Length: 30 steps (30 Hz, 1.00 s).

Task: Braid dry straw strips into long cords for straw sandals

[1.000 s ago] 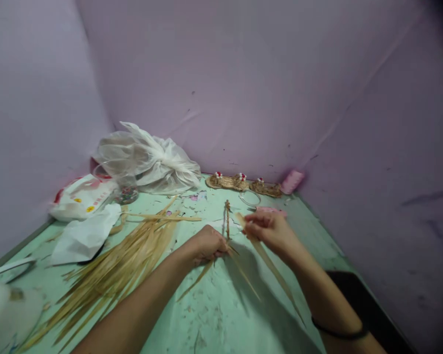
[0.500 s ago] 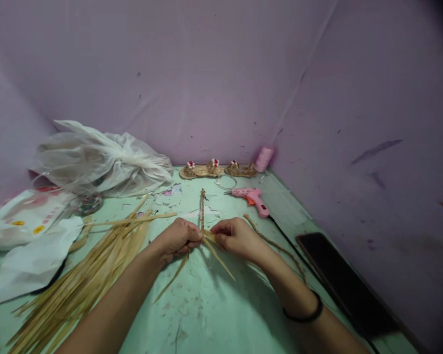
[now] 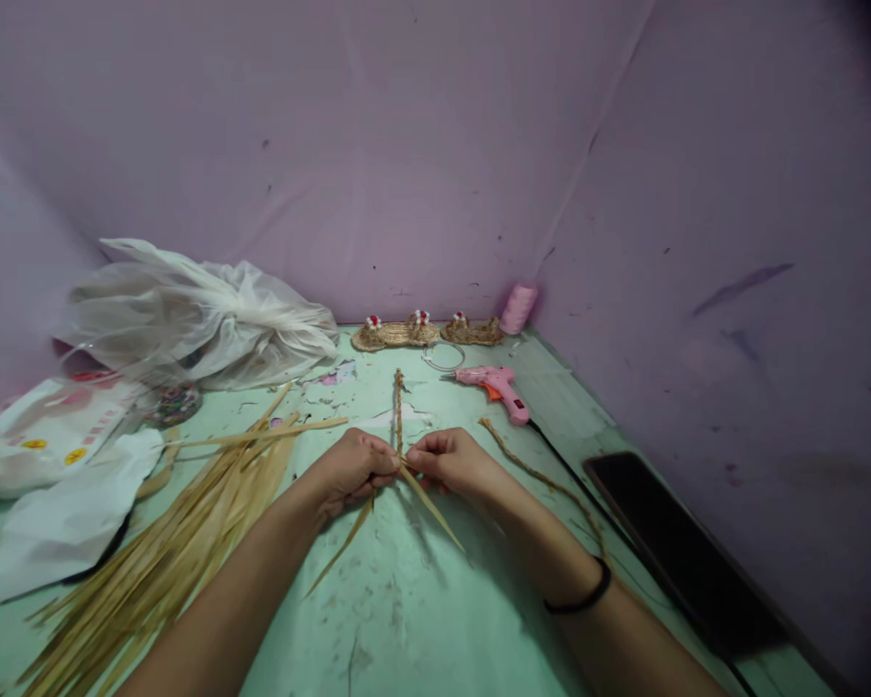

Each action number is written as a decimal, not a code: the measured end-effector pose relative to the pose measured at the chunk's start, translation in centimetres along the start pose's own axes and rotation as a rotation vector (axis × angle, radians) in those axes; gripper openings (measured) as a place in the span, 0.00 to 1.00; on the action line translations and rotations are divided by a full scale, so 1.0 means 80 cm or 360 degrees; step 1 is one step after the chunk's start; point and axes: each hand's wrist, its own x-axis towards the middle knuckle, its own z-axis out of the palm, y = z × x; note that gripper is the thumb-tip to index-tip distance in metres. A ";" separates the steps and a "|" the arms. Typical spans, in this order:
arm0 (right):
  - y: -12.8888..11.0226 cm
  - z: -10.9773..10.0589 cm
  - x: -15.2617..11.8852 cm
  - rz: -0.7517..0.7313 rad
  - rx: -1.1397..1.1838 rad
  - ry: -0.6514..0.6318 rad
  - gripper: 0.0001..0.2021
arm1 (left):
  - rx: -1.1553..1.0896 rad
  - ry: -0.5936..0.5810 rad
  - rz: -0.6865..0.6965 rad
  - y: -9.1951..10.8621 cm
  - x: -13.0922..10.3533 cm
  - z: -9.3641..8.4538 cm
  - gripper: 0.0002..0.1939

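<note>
Head view, one: worn on person; wide; faces forward and down across tabletop (image 3: 399, 610) to purple wall (image 3: 406, 174); near, above left hand (image 3: 352, 469) and right hand (image 3: 456, 461).

My tan braid (image 3: 399, 416), plaited in pattern, shows against a pale-green worktop (image 3: 399, 620) with dark specks. My wristband (image 3: 579, 606) is black, the loose strips (image 3: 210, 513) straw-yellow streaked with olive, the glue gun (image 3: 485, 376) pink with an orange trigger (image 3: 491, 392), the clusters (image 3: 422, 318) red and white, the walls (image 3: 421, 145) mauve.
</note>
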 end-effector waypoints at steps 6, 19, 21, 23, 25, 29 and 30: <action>0.005 -0.005 0.002 -0.0067 -0.0274 0.0026 0.07 | 0.0065 0.0027 -0.0015 -0.003 0.002 -0.001 0.09; -0.005 -0.002 0.014 -0.0070 -0.0909 0.0124 0.05 | 0.0311 0.0286 0.0140 -0.012 0.013 0.014 0.06; -0.019 -0.003 0.012 -0.0021 -0.0902 0.0032 0.04 | 0.0338 0.0315 0.0214 -0.018 0.017 0.014 0.06; -0.033 -0.003 0.010 0.0073 -0.0796 -0.0110 0.04 | 0.0328 0.0306 0.0266 -0.021 0.018 0.013 0.07; -0.043 -0.004 0.008 0.0132 -0.0665 -0.0227 0.06 | 0.0268 0.0270 0.0271 -0.019 0.015 0.012 0.07; -0.039 -0.006 0.011 0.0052 -0.0363 -0.0224 0.05 | 0.0158 0.0195 0.0234 -0.012 0.006 0.009 0.07; -0.035 -0.006 0.011 0.0045 -0.0289 -0.0202 0.05 | 0.0158 0.0193 0.0240 -0.011 0.005 0.008 0.07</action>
